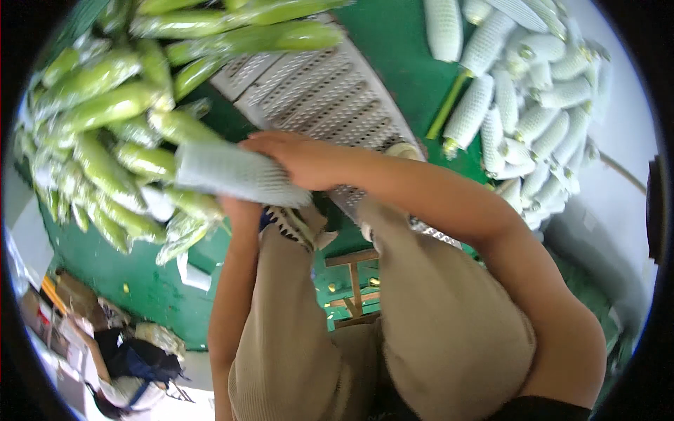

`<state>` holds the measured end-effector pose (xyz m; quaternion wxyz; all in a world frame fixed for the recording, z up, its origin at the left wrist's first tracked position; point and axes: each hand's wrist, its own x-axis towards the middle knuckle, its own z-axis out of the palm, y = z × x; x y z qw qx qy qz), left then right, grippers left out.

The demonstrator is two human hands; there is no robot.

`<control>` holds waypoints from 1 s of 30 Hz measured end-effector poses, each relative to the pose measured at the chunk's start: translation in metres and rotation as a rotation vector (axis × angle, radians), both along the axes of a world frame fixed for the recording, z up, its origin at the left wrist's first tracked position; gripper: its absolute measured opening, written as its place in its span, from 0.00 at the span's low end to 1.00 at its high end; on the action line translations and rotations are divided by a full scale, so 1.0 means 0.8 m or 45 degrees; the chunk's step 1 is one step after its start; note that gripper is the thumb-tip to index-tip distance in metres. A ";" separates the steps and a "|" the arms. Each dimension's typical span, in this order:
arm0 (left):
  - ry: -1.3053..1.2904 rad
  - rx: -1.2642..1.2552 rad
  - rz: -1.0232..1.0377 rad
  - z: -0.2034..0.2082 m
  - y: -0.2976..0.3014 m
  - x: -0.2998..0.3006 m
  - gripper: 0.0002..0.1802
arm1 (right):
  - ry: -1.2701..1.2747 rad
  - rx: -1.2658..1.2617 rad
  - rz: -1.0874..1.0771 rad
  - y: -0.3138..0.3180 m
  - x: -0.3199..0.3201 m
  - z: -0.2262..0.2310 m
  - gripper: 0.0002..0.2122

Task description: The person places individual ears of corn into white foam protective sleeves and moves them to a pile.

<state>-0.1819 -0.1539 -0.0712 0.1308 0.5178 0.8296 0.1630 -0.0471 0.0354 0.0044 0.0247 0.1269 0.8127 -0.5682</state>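
In front of my knees I hold a white foam net sleeve (235,172) across both hands. It has a ribbed surface and some blur; I cannot make out what is inside. My right hand (298,158) closes over its right end from above. Underneath, my left hand (241,208) grips it, the fingers mostly hidden behind it. Just left of the sleeve lies a heap of long green gourd-like vegetables (116,109) in clear plastic film. On the right is a pile of similar vegetables in white foam net sleeves (554,126).
A perforated metal plate (330,98) lies on the green floor (393,42) beyond my feet. Between my legs shows a wooden frame (354,281). A white scrap (194,274) lies near the left heap. At the lower left is another person (133,372) near boxes.
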 end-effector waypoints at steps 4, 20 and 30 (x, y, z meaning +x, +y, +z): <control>-0.436 -0.162 0.006 0.117 0.099 0.052 0.14 | -0.314 -1.248 -0.227 0.027 0.085 0.094 0.44; 0.487 -0.316 0.330 0.107 -0.119 -0.082 0.34 | -0.508 -1.592 -1.275 0.010 0.098 0.006 0.36; -0.190 -0.763 0.217 0.161 -0.115 -0.084 0.31 | -0.676 0.367 -0.437 -0.019 0.013 0.000 0.48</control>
